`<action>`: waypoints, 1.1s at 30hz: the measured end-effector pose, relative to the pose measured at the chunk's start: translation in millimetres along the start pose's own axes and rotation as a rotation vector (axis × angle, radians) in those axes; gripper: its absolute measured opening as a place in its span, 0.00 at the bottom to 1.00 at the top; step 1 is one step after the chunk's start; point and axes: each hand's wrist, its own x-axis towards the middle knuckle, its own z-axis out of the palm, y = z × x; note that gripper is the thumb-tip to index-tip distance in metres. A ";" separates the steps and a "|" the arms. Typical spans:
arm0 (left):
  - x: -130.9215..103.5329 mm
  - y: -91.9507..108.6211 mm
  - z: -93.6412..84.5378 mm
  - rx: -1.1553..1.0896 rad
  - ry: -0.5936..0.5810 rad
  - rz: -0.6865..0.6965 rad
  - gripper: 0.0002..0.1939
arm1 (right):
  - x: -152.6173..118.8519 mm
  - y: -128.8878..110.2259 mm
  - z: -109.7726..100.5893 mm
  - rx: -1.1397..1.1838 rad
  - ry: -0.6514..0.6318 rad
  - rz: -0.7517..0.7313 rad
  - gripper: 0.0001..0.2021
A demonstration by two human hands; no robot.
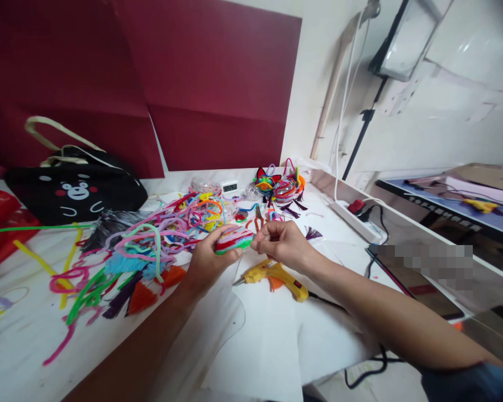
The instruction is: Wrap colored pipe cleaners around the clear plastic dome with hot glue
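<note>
My left hand (209,259) is wrapped round a rounded craft piece (233,239) covered in pink, red, white and green pipe cleaners. At the right end of that piece, my right hand (280,243) has its thumb and fingers pinched together; whatever lies between them is too small to make out. A yellow hot glue gun (276,274) lies on the table just below my right hand, nozzle to the left. Behind the right hand, pliers with orange handles (259,219) rest on the table.
Loose pipe cleaners (151,240) form a tangled heap on the left, before a black bag (79,190). Finished-looking colourful pieces (287,187) and a small digital clock (230,187) stand at the back. A power strip (356,220) and a phone (414,282) lie right; the glue gun's cord (329,302) runs under my right forearm.
</note>
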 end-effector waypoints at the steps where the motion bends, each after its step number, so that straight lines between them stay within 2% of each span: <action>1: -0.1 0.0 -0.2 -0.019 -0.006 -0.003 0.29 | -0.3 -1.5 -0.6 0.032 -0.004 0.017 0.06; 9: 0.3 -3.5 0.1 -0.166 -0.070 -0.038 0.31 | -2.0 -6.8 -4.0 0.161 -0.014 0.115 0.12; 16: -2.0 -2.5 1.3 -0.368 -0.095 -0.123 0.33 | -2.3 -9.6 -8.6 0.196 -0.020 0.146 0.10; 20: -4.5 -0.2 3.7 -0.466 -0.123 -0.147 0.29 | -2.3 -12.7 -12.1 0.209 -0.038 0.147 0.11; 27: -3.9 -5.3 4.7 -0.590 -0.152 -0.156 0.25 | -0.3 -10.6 -20.6 0.262 -0.179 0.131 0.14; 33: -4.5 -2.5 7.6 -0.608 -0.162 -0.172 0.24 | -1.4 -6.6 -29.1 0.328 -0.288 0.090 0.13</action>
